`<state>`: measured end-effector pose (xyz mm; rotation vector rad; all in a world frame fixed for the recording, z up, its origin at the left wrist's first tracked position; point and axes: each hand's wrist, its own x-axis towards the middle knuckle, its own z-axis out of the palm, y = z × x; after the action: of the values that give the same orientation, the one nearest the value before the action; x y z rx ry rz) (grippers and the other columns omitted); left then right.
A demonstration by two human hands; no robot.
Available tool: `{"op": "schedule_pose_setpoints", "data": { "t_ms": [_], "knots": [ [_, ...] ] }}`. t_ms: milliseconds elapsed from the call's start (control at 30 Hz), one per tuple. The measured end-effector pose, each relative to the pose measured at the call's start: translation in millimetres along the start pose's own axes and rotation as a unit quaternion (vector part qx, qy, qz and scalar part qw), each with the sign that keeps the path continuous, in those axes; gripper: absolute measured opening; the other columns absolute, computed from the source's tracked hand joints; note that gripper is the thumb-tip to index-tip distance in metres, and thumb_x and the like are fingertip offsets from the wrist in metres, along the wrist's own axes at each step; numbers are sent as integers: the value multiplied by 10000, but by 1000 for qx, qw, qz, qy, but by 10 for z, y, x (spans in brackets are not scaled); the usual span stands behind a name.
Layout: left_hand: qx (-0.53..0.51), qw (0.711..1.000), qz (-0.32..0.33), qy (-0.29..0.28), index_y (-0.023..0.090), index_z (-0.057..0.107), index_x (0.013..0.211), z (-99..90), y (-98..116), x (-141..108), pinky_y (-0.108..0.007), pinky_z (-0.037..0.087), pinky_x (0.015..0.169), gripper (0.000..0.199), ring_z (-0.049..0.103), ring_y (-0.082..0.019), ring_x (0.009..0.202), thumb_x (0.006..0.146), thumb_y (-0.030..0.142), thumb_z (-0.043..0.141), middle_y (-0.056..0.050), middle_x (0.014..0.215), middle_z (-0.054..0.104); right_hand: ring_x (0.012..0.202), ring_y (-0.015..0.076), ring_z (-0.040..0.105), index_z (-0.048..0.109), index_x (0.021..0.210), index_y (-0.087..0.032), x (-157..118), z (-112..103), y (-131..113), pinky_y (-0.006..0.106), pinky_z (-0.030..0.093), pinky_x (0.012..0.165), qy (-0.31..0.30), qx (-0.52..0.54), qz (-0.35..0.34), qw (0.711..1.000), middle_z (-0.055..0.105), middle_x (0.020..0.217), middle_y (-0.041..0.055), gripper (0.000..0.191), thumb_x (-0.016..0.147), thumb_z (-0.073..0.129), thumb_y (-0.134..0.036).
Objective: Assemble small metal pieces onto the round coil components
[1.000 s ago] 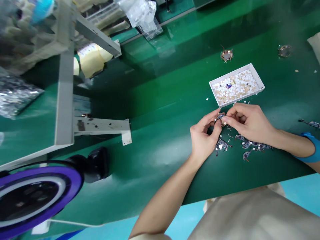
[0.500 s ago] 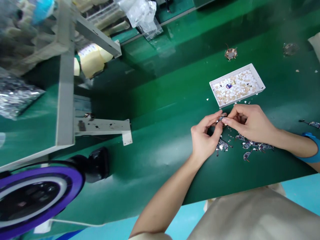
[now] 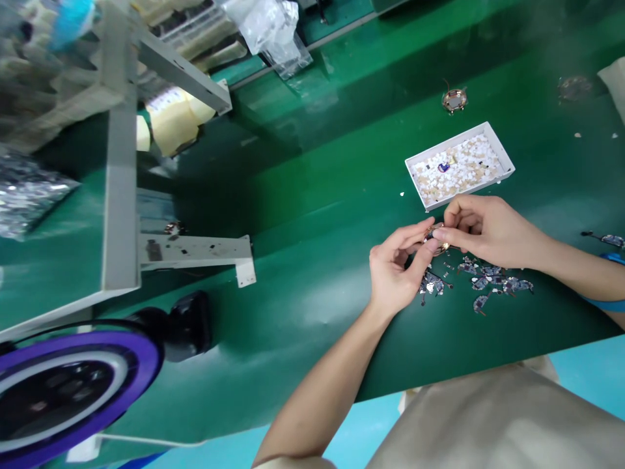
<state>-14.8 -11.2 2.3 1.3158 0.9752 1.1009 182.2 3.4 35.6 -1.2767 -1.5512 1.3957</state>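
A small round copper-coloured part (image 3: pixel 442 246) is held between both hands, just below the white tray (image 3: pixel 459 166). The fingers and thumb of my left hand (image 3: pixel 398 267) are closed on its left edge. From the right, my right hand (image 3: pixel 488 231) pinches at the same part; whatever else lies under its fingertips is too small to make out. Small circuit boards (image 3: pixel 498 280) with short wires lie loosely on the green table below my right hand. More boards (image 3: pixel 432 283) lie beside my left hand. White and tan bits fill the tray.
Another round copper-coloured part (image 3: pixel 454 99) lies beyond the tray. A grey metal frame (image 3: pixel 122 195) stands at the left, near a purple-rimmed round device (image 3: pixel 141 371) and plastic bags (image 3: pixel 268 26). The green table's front edge (image 3: pixel 488 374) runs near my body.
My right hand has shifted slightly up, and more of the copper-coloured part shows between the hands. The whole view has moved a little.
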Motion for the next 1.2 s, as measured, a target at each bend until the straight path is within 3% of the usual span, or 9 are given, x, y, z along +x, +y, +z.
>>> {"op": "schedule_pose_setpoints", "data": {
  "t_ms": [100, 200, 300, 500, 667, 833, 1000, 1100, 1200],
  "knots": [
    [-7, 1000, 0, 26, 207, 785, 1134, 11, 29, 12, -305, 687, 845, 259, 805, -208, 956, 911, 335, 807, -82, 1093, 816, 601, 141, 610, 667, 846, -175, 13, 25, 30, 266, 449, 534, 20, 6, -13, 1000, 673, 714, 5, 349, 867, 818, -489],
    [-9, 998, 22, 60, 222, 790, 1104, 28, 41, 23, -318, 675, 892, 199, 784, -212, 1059, 917, 288, 803, -81, 1182, 796, 624, 136, 604, 728, 893, -178, 16, 56, 63, 276, 449, 586, 42, -61, -76, 994, 686, 740, 7, 265, 955, 733, -435],
    [8, 997, 48, 55, 229, 793, 1076, 31, 37, 32, -314, 671, 880, 170, 761, -207, 1104, 913, 277, 804, -84, 1276, 754, 671, 135, 597, 728, 898, -183, 11, 61, 82, 278, 442, 622, 32, -122, -133, 983, 682, 799, 15, 218, 1017, 643, -344],
    [19, 996, 57, 69, 255, 807, 1051, 13, 2, 46, -270, 647, 803, 159, 743, -149, 915, 905, 317, 814, -44, 1062, 742, 746, 145, 596, 672, 1003, -188, 12, 30, 100, 265, 446, 610, -2, -140, -176, 974, 667, 917, 39, 148, 1039, 583, -300],
    [27, 997, 43, 50, 256, 812, 1080, 11, 5, 42, -233, 613, 759, 189, 706, -132, 869, 902, 318, 814, -44, 982, 721, 725, 139, 593, 647, 965, -188, -8, 44, 86, 249, 443, 571, 11, -145, -186, 972, 649, 902, 32, 94, 1011, 587, -244],
    [23, 999, 27, 1, 277, 827, 1081, -33, 31, 69, -239, 630, 726, 180, 714, -123, 812, 903, 302, 811, -43, 994, 742, 724, 145, 611, 653, 945, -191, -27, 23, 65, 287, 459, 649, 7, -175, -194, 965, 663, 894, 20, 62, 986, 622, -225],
    [6, 1000, 12, -13, 257, 831, 1022, -56, 31, 90, -262, 658, 752, 151, 740, -130, 803, 881, 310, 833, -49, 996, 761, 757, 173, 619, 677, 922, -196, -37, -23, 47, 315, 438, 678, 1, -229, -181, 956, 674, 871, 28, 114, 993, 610, -254],
    [1, 1000, 6, -2, 233, 824, 980, -55, 21, 99, -262, 659, 744, 163, 744, -132, 793, 863, 345, 850, -51, 981, 770, 756, 173, 627, 699, 936, -198, -18, -28, 40, 315, 437, 689, 4, -231, -168, 958, 695, 873, 28, 143, 1002, 615, -293],
    [-32, 998, -31, 54, 201, 789, 969, -57, 2, 114, -274, 666, 718, 236, 750, -141, 754, 855, 397, 853, -50, 943, 784, 711, 158, 632, 703, 998, -194, 14, -50, 32, 299, 439, 665, 25, -179, -117, 977, 712, 854, 19, 203, 991, 668, -393]
  ]
}}
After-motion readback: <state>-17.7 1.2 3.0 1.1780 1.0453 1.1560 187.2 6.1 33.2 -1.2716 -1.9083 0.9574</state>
